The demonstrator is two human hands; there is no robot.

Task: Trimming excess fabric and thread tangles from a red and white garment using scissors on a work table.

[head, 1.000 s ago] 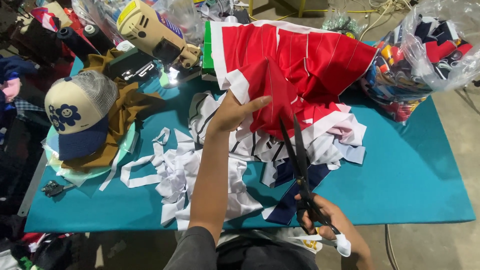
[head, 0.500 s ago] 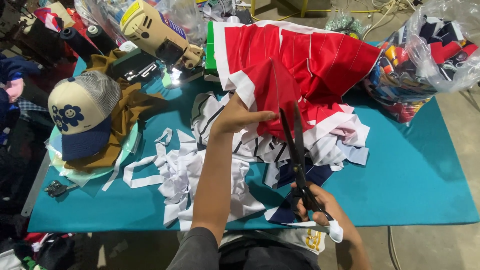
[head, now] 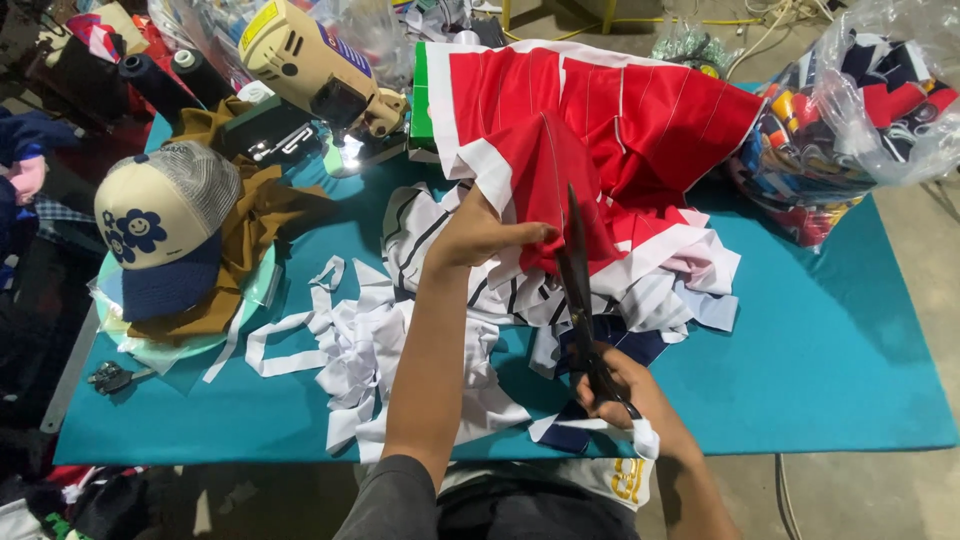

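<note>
The left hand (head: 485, 232) pinches red cloth (head: 600, 130) taut so the scissors (head: 580, 290), gripped by the right hand (head: 625, 385), can cut it above the teal surface (head: 820, 350).

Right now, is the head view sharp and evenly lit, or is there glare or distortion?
Head view: mostly sharp; the lamp under the cutter blows out a small bright spot; glare on the plastic bag; table edges bow from the wide lens; left edge falls dark.
</note>
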